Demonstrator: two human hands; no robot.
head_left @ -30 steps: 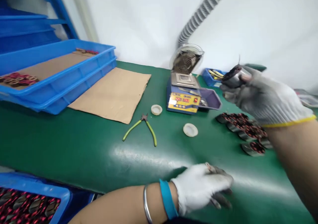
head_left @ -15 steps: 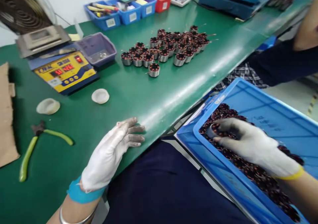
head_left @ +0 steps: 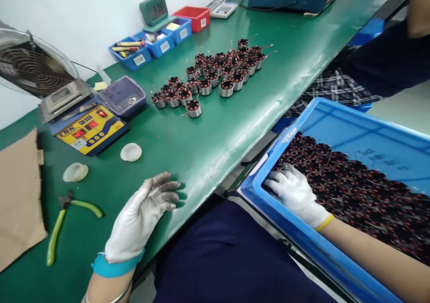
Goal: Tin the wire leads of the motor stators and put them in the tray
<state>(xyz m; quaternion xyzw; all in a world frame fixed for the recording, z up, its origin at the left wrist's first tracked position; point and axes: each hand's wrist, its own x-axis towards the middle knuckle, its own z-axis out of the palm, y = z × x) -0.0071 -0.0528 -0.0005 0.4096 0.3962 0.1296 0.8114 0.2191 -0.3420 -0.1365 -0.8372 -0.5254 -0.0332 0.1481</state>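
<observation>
Copper-wound stators (head_left: 215,76) already crowd the tabletop (head_left: 208,146); my right hand (head_left: 295,193) digs, grip hidden, in the nearly full blue crate (head_left: 268,204), left hand (head_left: 141,218) flat, open.

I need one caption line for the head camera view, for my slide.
Gloved right hand reaches among wound coils in a blue crate; left hand rests flat on the green bench.

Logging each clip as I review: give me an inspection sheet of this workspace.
Surface: green bench mat, glossy.
Job's things: copper-wound motor stators in blue plastic crate; more stators grouped on the bench.
Clutter: yellow-faced solder pot, green-handled cutters, two white caps, brown cardboard, small blue parts bins.
Hands: left hand flat on mat, open; right hand in crate on stators, grip unclear.
Cables: nothing seen.
Surroundings: another person's dark sleeve.
</observation>
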